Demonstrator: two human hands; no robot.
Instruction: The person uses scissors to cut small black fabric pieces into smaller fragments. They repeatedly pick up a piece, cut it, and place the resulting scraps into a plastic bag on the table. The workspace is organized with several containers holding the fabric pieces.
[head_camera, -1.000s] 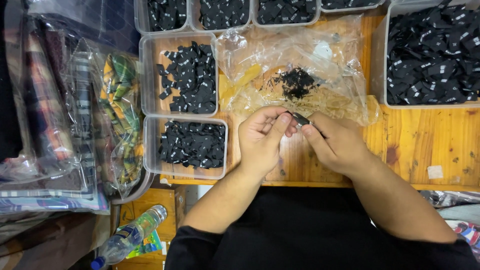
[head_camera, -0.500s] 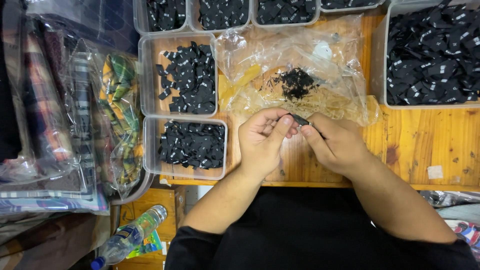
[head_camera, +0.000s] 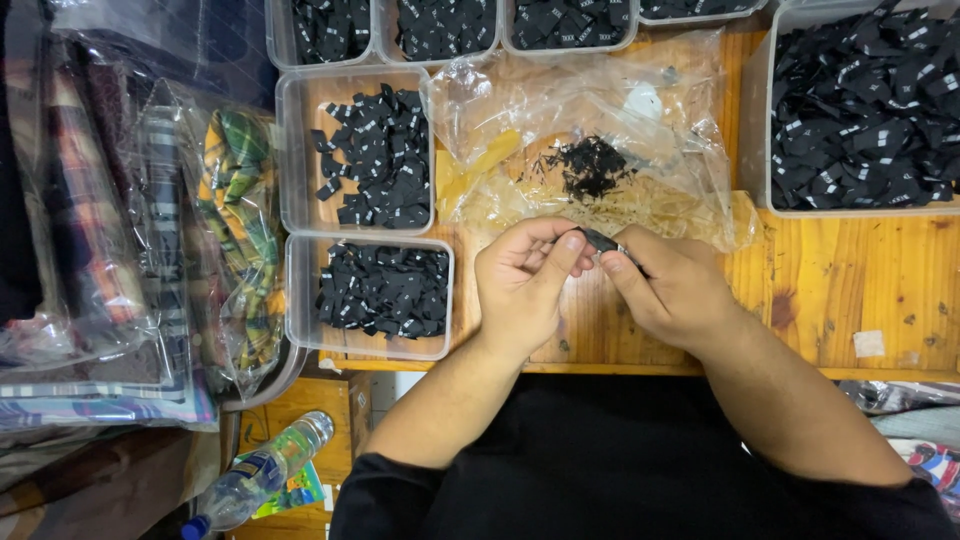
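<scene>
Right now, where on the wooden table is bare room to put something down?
Bare wood lies right of the right hand, below the large tray. The back is crowded: clear bag, small trays left.

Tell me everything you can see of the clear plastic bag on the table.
The clear plastic bag lies crumpled and open on the wooden table, between the clear tubs. It looks thin and glossy. On it sit a small heap of black bits and yellowish strips. Its near edge reaches almost to the hands.
</scene>
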